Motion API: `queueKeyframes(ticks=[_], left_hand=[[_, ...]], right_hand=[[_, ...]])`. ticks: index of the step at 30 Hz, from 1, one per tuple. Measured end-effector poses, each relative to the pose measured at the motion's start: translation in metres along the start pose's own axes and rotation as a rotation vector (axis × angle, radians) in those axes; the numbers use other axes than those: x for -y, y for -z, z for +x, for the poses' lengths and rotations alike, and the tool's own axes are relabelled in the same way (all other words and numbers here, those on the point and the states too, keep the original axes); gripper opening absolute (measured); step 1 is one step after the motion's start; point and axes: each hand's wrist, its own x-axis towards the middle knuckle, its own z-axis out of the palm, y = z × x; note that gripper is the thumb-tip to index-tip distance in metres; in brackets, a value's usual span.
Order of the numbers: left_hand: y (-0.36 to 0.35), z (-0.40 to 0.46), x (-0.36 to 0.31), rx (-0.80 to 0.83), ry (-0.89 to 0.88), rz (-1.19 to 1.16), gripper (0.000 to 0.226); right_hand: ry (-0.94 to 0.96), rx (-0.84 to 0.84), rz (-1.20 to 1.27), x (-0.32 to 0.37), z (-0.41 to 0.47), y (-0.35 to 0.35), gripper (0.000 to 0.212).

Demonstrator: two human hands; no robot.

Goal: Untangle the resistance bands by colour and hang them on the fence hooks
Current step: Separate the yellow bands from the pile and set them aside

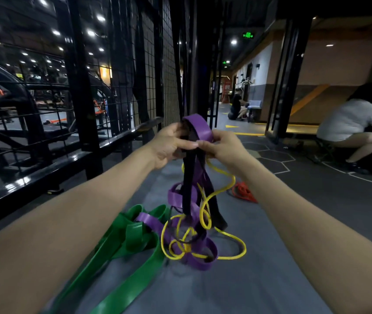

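Both hands hold up the top of a tangled bunch of resistance bands. My left hand (pixel 169 141) grips a black band (pixel 186 177) and the purple band (pixel 199 129) that loops over the top. My right hand (pixel 220 147) pinches the purple loop from the other side. A thin yellow band (pixel 216 193) hangs down from under my right hand and winds through the bunch. The lower tangle of purple and yellow lies on the grey floor. Wide green bands (pixel 135 236) lie on the floor to the left, caught in the purple.
A black wire-mesh fence (pixel 155 71) with a low rail runs along the left. An orange-red band (pixel 244 192) lies on the floor to the right. One person (pixel 350 125) squats at the right and another kneels far down the corridor.
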Motion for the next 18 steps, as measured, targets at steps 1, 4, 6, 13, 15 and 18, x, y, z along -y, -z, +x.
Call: queueKeyframes(ticks=[1, 4, 6, 13, 15, 18], left_hand=[[0.001, -0.002, 0.003, 0.024, 0.031, 0.032, 0.063], [-0.008, -0.003, 0.012, 0.088, 0.090, 0.058, 0.067], [-0.016, -0.004, 0.018, 0.070, 0.103, 0.056, 0.059], [-0.005, -0.009, 0.036, -0.018, 0.147, 0.171, 0.014], [0.002, -0.005, 0.026, -0.071, 0.080, 0.154, 0.016], [0.003, 0.003, 0.009, -0.065, -0.008, 0.108, 0.018]], right_hand=[[0.009, 0.009, 0.019, 0.003, 0.002, 0.002, 0.001], [-0.005, 0.009, 0.075, 0.003, 0.004, 0.007, 0.021], [-0.005, 0.011, 0.080, -0.002, 0.003, 0.008, 0.014], [-0.154, -0.175, -0.083, -0.030, 0.003, 0.035, 0.028], [-0.214, -0.181, -0.276, -0.043, -0.001, 0.044, 0.032], [-0.308, -0.067, -0.562, -0.054, -0.010, 0.052, 0.030]])
